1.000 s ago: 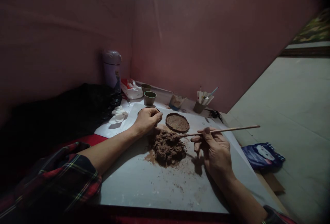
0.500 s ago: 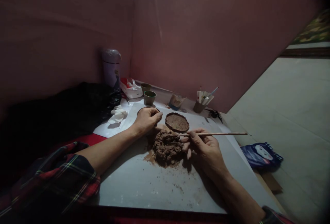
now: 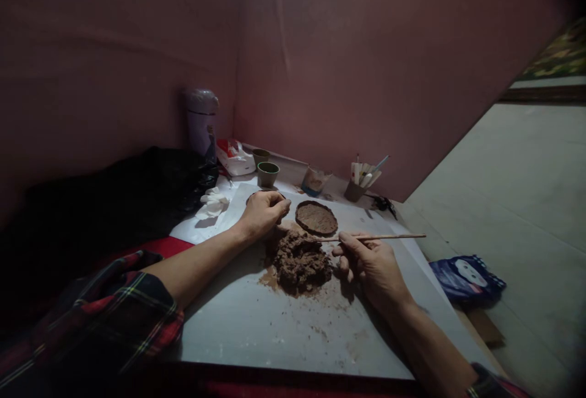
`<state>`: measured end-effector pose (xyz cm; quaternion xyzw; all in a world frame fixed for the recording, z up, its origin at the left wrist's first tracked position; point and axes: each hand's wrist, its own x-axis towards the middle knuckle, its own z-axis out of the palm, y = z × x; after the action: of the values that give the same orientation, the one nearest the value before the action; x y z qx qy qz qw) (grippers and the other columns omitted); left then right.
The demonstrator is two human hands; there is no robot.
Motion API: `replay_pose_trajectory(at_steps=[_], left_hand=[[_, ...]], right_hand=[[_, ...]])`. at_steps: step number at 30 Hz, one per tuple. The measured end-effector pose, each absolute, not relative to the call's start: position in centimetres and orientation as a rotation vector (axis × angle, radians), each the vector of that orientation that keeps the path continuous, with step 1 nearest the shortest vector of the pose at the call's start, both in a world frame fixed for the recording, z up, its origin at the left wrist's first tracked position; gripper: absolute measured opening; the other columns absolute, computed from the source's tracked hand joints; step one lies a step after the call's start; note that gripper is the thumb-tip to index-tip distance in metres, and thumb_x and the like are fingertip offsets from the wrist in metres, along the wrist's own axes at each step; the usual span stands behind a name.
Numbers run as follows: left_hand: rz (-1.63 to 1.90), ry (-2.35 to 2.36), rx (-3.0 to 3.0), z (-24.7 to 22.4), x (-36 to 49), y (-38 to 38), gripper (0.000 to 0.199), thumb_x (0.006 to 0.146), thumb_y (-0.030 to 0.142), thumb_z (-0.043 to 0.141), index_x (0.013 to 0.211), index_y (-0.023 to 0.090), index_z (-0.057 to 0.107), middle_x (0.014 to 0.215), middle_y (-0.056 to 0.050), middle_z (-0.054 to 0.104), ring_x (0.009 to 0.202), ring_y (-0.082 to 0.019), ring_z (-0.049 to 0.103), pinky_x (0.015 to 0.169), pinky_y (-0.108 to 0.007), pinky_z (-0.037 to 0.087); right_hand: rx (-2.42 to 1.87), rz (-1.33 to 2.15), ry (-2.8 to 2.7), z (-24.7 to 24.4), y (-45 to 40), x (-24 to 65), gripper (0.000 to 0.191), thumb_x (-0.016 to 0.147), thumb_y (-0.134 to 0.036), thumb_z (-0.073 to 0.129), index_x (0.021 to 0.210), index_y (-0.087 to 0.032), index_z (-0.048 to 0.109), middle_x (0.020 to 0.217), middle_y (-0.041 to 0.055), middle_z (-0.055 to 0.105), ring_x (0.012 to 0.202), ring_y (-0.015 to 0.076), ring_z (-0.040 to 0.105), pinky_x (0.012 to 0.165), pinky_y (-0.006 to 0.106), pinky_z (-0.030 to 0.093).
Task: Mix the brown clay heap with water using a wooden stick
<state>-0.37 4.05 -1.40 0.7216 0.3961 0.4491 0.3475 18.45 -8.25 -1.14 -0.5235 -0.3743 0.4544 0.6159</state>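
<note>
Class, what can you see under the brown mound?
A white surface shows around the mound, with a brown stain at its left edge; whatever lies directly beneath is covered.

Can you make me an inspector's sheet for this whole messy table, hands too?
Surface: pale board, scattered with brown crumbs.
Things in use: brown clump; rimmed brown disc just beyond it; thin stick.
Clutter: green-rimmed cup, pen cup, black bag.
Hands: right hand pinches the stick, tip at the clump; left hand beyond the clump, grip hidden.
Cables: dark tangle at back right; cannot tell whether it's one.
Surroundings: pinkish wall, blue pouch at right.
</note>
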Motion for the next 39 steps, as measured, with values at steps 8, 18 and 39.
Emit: replay_pose_trajectory(at_steps=[8, 18, 39], left_hand=[[1.173, 1.014, 1.841, -1.3, -0.4, 3.9, 0.026, 0.076, 0.033, 0.055, 0.058, 0.015, 0.061, 0.052, -0.001, 0.059, 0.049, -0.010, 0.050, 0.051, -0.022, 0.036], [1.261, 1.017, 1.785, -0.7, -0.5, 3.7, 0.028, 0.073, 0.037, 0.055, 0.056, 0.015, 0.058, 0.049, 0.001, 0.052, 0.049, -0.010, 0.044, 0.050, -0.023, 0.033], [1.596, 0.966, 1.505, 0.0, -1.2, 4.0, 0.038, 0.084, 0.046, 0.051, 0.062, 0.015, 0.059, 0.043, 0.003, 0.046, 0.042, -0.009, 0.041, 0.046, -0.022, 0.033]], right_hand=[[-1.235, 0.880, -0.903, -1.0, -8.5, 18.2, 0.032, 0.065, -0.038, 0.079, 0.064, -0.013, 0.059, 0.050, 0.0016, 0.063, 0.027, 0.0060, 0.044, 0.022, 0.015, 0.033], [-1.295, 0.646, -0.932, -1.5, -8.5, 18.9, 0.034, 0.067, -0.041, 0.076, 0.055, -0.013, 0.060, 0.037, -0.0027, 0.052, 0.027, 0.0046, 0.035, 0.025, 0.015, 0.023], [-1.244, 0.491, -0.755, -0.8, -9.1, 18.1, 0.045, 0.065, -0.048, 0.077, 0.042, -0.015, 0.057, 0.035, -0.0030, 0.050, 0.027, 0.0049, 0.041, 0.026, 0.016, 0.030]])
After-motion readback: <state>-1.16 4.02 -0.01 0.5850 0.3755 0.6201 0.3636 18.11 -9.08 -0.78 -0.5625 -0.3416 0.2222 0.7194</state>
